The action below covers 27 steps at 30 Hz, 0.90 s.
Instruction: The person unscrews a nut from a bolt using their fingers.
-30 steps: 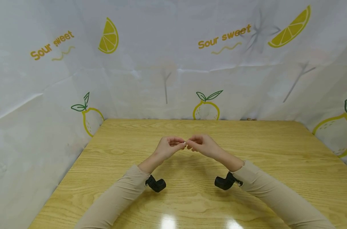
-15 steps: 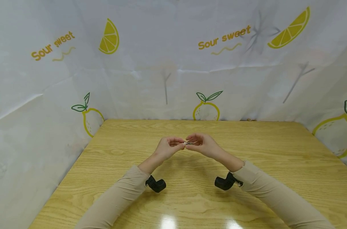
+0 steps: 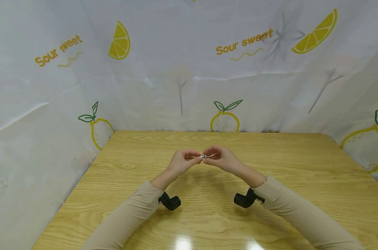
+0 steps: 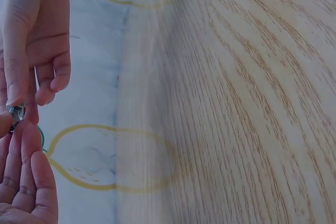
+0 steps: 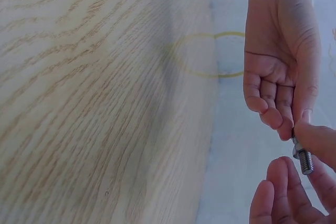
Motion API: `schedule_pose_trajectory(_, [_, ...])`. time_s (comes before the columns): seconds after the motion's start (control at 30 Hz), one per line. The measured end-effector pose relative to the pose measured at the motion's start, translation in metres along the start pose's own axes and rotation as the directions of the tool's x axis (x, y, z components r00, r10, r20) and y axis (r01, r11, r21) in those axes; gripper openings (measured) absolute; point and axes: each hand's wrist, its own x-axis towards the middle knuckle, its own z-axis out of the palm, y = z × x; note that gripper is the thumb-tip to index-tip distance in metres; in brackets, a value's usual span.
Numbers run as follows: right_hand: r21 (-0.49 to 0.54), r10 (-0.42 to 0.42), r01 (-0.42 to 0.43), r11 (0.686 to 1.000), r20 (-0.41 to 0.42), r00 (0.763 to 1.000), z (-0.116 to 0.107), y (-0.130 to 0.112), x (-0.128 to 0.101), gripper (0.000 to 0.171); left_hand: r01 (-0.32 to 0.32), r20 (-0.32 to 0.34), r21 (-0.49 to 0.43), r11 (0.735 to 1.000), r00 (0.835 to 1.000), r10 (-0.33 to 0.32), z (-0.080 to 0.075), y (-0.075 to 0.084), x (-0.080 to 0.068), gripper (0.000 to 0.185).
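Above the table, a small silver bolt (image 5: 306, 164) lies roughly level between two hands, its threaded end toward the right hand. A hex nut (image 5: 296, 151) sits around its shaft. My left hand (image 3: 185, 161) pinches the other end of the bolt between thumb and fingertips, which hide that end. The right hand (image 3: 222, 160) is around the nut and threads, thumb and fingers spread loosely with the metal showing between them. Whether a right fingertip touches the nut is hard to tell. In the left wrist view the bolt (image 4: 16, 116) is partly covered by fingers.
Below the hands is a wood-grain table (image 3: 204, 215). A white cloth (image 3: 157, 97) with lemon prints hangs behind it and at both sides. Black wrist mounts (image 3: 170, 201) stick out under both forearms.
The right fingers, together over the bolt a second ago, have spread apart, so the nut and threaded shaft now show. The left hand keeps its pinch in about the same spot.
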Motion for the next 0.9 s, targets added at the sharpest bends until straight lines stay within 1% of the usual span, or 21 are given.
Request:
schedule_pose_trajectory(0.07, [0.001,0.003,-0.003,1.000,0.002,1.000,0.0000,0.0002,0.0005,0.033,0.001,0.001,-0.003,1.000,1.000,-0.001,0.0000,-0.0003,0.0003,0.024])
schedule_pose_trajectory(0.17, [-0.009,0.038,-0.038,0.999,0.015,0.999,0.0001,0.0011,0.0015,0.034,0.006,0.001,0.001,1.000,1.000,-0.006,-0.0001,-0.0005,0.0003,0.024])
schedule_pose_trajectory(0.3, [-0.020,0.059,-0.058,0.998,0.037,0.998,0.0001,0.0030,0.0019,0.034,0.007,-0.002,0.012,1.000,1.000,-0.007,-0.0002,-0.0005,-0.0002,0.024])
schedule_pose_trajectory(0.47, [-0.022,0.000,0.000,1.000,0.015,1.000,-0.0001,0.0037,0.0013,0.028,-0.002,0.008,0.000,1.000,1.000,0.002,-0.0004,-0.0005,-0.0008,0.025])
schedule_pose_trajectory(0.6, [-0.012,-0.032,0.032,0.999,0.002,0.999,-0.0002,0.0036,0.0016,0.030,-0.005,0.010,-0.002,1.000,1.000,0.005,-0.0003,-0.0004,-0.0006,0.024])
schedule_pose_trajectory(0.7, [-0.008,-0.014,0.014,1.000,0.007,1.000,0.0000,0.0039,0.0023,0.032,-0.005,0.010,0.003,1.000,1.000,0.005,-0.0002,0.0007,-0.0010,0.025])
schedule_pose_trajectory(0.8, [-0.019,0.024,-0.023,1.000,0.019,1.000,0.0001,0.0040,0.0031,0.033,-0.004,0.008,0.012,1.000,1.000,0.004,-0.0004,0.0015,-0.0019,0.025])
schedule_pose_trajectory(0.9, [-0.031,0.032,-0.031,0.999,0.034,0.999,0.0000,0.0038,0.0033,0.033,-0.007,0.010,0.017,1.000,1.000,0.007,-0.0013,0.0012,-0.0023,0.025])
